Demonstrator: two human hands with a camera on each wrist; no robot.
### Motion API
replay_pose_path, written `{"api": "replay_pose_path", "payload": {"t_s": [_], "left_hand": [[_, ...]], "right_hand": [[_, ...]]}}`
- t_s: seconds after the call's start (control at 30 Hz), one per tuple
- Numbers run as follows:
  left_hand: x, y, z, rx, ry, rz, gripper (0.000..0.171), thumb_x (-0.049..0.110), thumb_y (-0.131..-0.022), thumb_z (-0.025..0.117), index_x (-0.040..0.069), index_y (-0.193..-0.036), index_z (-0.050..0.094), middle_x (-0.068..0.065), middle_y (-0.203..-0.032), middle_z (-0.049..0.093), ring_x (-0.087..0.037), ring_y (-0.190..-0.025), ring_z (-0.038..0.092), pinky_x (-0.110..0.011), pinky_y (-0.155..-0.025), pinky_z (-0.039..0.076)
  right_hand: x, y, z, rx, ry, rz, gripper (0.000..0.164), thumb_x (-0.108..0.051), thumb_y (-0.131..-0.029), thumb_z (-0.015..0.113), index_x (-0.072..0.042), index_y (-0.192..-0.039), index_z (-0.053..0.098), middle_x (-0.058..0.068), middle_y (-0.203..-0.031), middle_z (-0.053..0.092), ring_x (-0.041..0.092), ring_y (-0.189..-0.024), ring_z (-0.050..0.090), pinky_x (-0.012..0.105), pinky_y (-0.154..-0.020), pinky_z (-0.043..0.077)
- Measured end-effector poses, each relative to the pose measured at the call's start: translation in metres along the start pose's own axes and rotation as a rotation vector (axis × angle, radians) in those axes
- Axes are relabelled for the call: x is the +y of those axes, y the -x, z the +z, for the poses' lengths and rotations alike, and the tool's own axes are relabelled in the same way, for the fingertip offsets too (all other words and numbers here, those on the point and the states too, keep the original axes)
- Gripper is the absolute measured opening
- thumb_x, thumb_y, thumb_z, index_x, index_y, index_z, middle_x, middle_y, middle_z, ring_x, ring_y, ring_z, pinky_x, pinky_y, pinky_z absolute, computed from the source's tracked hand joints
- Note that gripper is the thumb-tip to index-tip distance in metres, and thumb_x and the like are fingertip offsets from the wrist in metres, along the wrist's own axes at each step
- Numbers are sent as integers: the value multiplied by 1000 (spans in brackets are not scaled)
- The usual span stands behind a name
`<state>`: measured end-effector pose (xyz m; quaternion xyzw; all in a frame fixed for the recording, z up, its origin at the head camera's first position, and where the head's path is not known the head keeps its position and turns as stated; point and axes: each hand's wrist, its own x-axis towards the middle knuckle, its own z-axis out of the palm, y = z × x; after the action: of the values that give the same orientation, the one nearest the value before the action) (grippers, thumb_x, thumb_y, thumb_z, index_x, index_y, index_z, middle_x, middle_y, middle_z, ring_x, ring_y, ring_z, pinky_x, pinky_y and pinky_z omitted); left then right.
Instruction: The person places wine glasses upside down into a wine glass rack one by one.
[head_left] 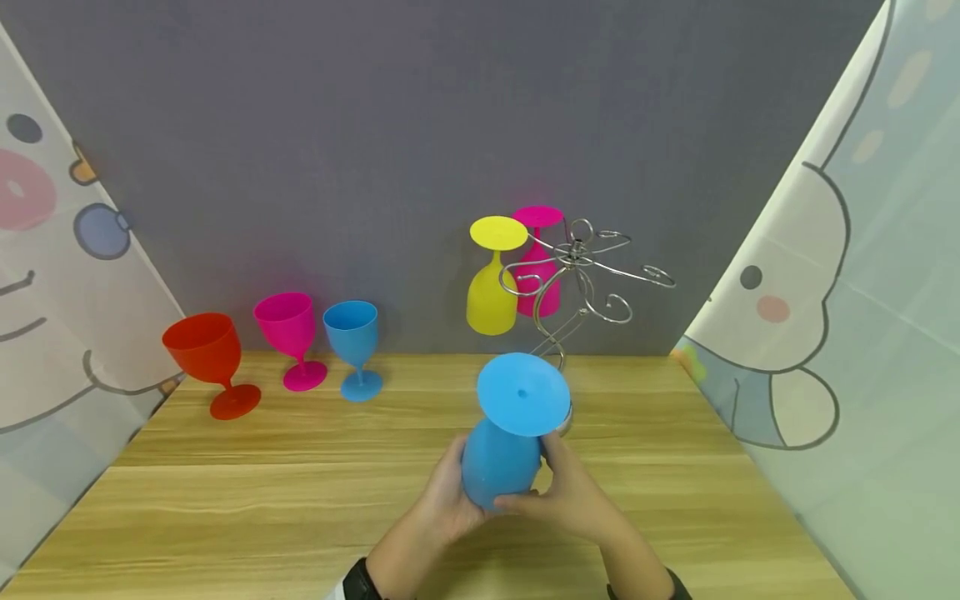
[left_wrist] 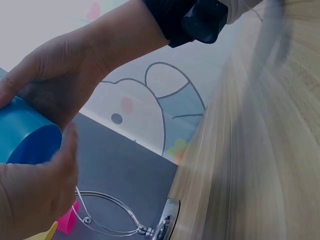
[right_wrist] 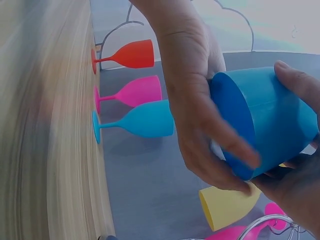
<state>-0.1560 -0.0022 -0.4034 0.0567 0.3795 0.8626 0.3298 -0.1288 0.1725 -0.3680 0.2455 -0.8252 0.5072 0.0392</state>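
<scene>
Both hands hold a blue plastic goblet (head_left: pixel 501 467) upside down near the front of the table, its round foot facing up and toward the head camera. My left hand (head_left: pixel 450 492) grips the bowl from the left. From the right, my right hand (head_left: pixel 566 492) grips the same bowl, thumb across its near side. The right wrist view shows the goblet's open rim, with left-hand fingers (right_wrist: pixel 225 140) alongside it. Behind the goblet stands a silver wire rack (head_left: pixel 577 254) with curled arms. A yellow goblet (head_left: pixel 491 300) and a magenta goblet (head_left: pixel 538 287) hang upside down on its left side.
To the left on the wooden table (head_left: pixel 300 492), a red goblet (head_left: pixel 206 350), a pink goblet (head_left: pixel 288 327) and another blue goblet (head_left: pixel 352 333) stand upright. A grey panel (head_left: pixel 337 150) closes the back, and printed curtains (head_left: pixel 862 333) flank both sides.
</scene>
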Motion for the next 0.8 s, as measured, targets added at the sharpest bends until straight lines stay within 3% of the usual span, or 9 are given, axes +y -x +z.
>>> {"api": "replay_pose_path", "payload": {"t_s": [0.4, 0.6, 0.7, 0.8], "left_hand": [[3, -1, -2, 26, -106, 24, 61, 51, -100, 31, 18, -150, 18, -18, -142, 34, -32, -122, 46, -47, -100, 45], [6, 0, -6, 27, -179, 40, 52, 48, -101, 33, 19, -144, 32, -11, -138, 41, -28, -122, 45, -43, -100, 42], [13, 2, -11, 20, -236, 78, 47, 45, -102, 31, 18, -140, 40, -8, -139, 44, -27, -124, 46, -44, -102, 41], [25, 3, -17, 21, -289, 164, 52, 43, -104, 27, 14, -147, 34, -13, -150, 37, -33, -136, 39, -50, -110, 35]], "right_hand": [[-2, 0, -1, 15, 7, -24, 96, -17, -72, 86, -10, -148, 27, 17, -147, 40, 45, -133, 41, 67, -102, 37], [-4, 1, -1, 25, 19, -4, 95, -17, -72, 86, -6, -146, 28, 19, -146, 41, 46, -133, 42, 67, -102, 37], [-4, 1, 0, 25, 16, -4, 94, -17, -72, 85, -5, -146, 28, 19, -146, 41, 46, -132, 42, 66, -101, 38], [-3, 0, 0, 23, 12, -7, 95, -18, -72, 85, -6, -147, 28, 19, -147, 40, 46, -132, 42, 67, -101, 38]]}}
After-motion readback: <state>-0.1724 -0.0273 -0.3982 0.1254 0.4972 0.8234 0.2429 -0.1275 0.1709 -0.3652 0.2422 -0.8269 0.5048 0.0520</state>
